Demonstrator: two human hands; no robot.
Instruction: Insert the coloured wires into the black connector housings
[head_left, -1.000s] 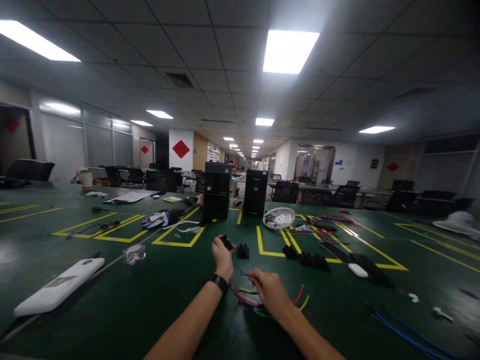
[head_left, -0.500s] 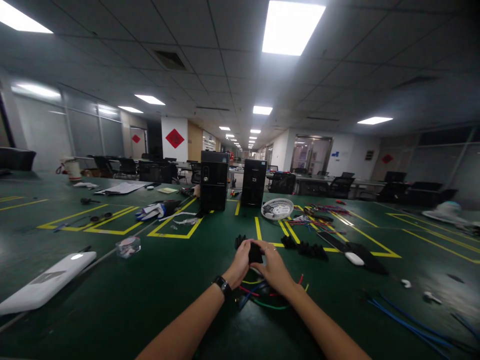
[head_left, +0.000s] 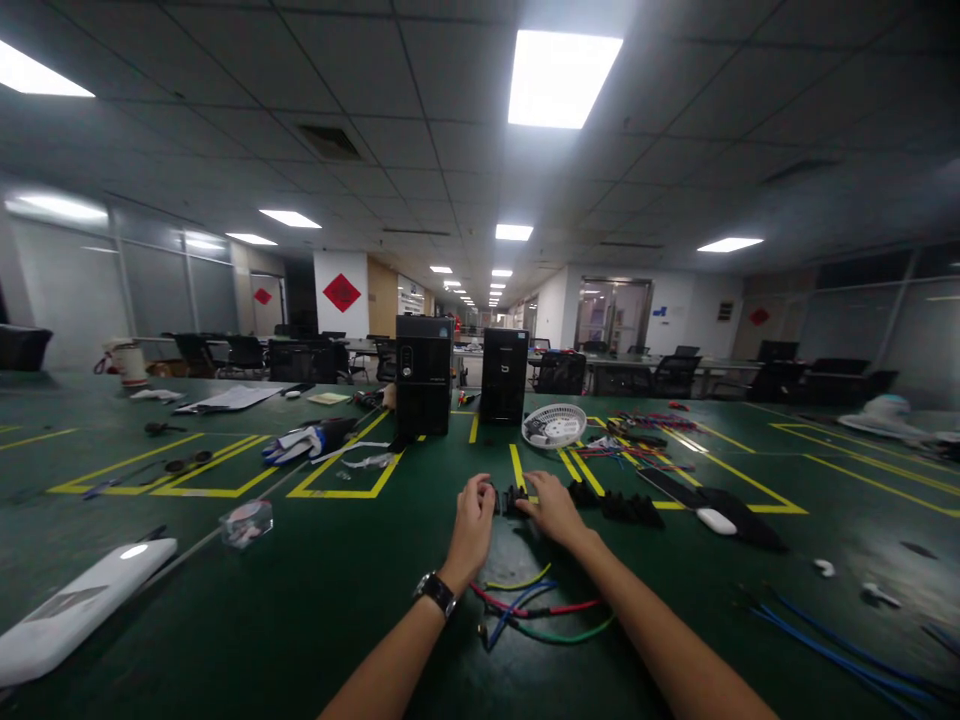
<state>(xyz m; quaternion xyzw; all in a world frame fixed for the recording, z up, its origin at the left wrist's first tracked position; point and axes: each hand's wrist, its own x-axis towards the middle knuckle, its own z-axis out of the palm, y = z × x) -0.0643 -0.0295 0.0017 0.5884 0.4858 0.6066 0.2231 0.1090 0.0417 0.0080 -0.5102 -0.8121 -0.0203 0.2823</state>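
Both hands reach forward over the green table (head_left: 300, 600). My left hand (head_left: 472, 520), with a black watch (head_left: 435, 592) on its wrist, has its fingers curled against a small black connector block (head_left: 508, 498). My right hand (head_left: 553, 508) meets it from the right, fingertips pinched on the same cluster of black pieces. Whether this is one block or two I cannot tell. A loose bundle of red, blue, yellow and green wires (head_left: 529, 603) lies on the table between my forearms, nearer to me.
A row of black connector blocks (head_left: 622, 506) and a white mouse (head_left: 715, 520) lie to the right. Two black computer towers (head_left: 424, 375) and a white basket (head_left: 555, 425) stand behind. Left: a clear box (head_left: 246, 522), a white flat device (head_left: 71, 605). Blue cables (head_left: 825, 645) lie right.
My left hand brought a black block to the right hand above the wires. Both hands then moved forward and down to the black pieces by the yellow line.
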